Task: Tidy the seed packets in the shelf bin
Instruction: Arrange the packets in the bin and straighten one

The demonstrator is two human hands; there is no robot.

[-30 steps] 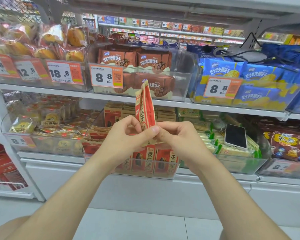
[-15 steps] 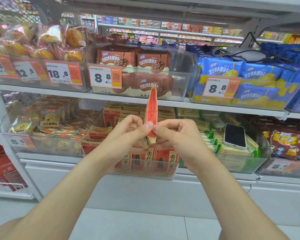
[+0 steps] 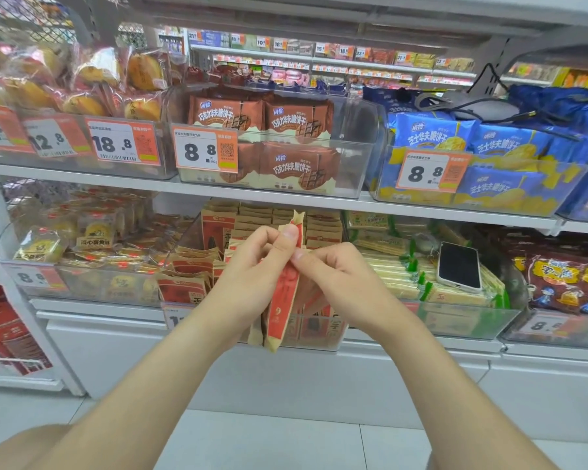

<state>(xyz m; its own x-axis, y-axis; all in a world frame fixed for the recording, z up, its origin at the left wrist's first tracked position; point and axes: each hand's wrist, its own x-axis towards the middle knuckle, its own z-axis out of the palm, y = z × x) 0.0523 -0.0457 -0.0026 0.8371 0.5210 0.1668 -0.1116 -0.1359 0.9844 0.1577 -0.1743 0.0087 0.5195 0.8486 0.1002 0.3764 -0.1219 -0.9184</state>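
Red-and-tan paper seed packet (image 3: 282, 296) has dropped since a second ago. It was poking up above the knuckles, and now most of it hangs below them, edge-on to the camera, just in front of the clear plastic shelf bin (image 3: 321, 337).

That bin looks rigid and glossy, with slanted see-through walls. Inside, the matching tan and red packets (image 3: 319, 232) stand in neat rows at the back, but the ones on the left (image 3: 184, 269) are slumped and leaning.

Left hand (image 3: 252, 269) pinches the packet near its top, thumb on one face and fingers curled behind. Right hand (image 3: 336, 276) pinches it just below with curled fingertips.

My guess on handling: it's light, thin and a bit floppy. It's a matte paper pouch with loose seeds that shift around, so it bends in the middle, and the flat crimped seals at the ends are probably the stiffest bit. I'd grip it flat-face to flat-face near the top seal and slide it in edge-first. It doesn't look slippery or fragile, though it'd crease if squeezed.
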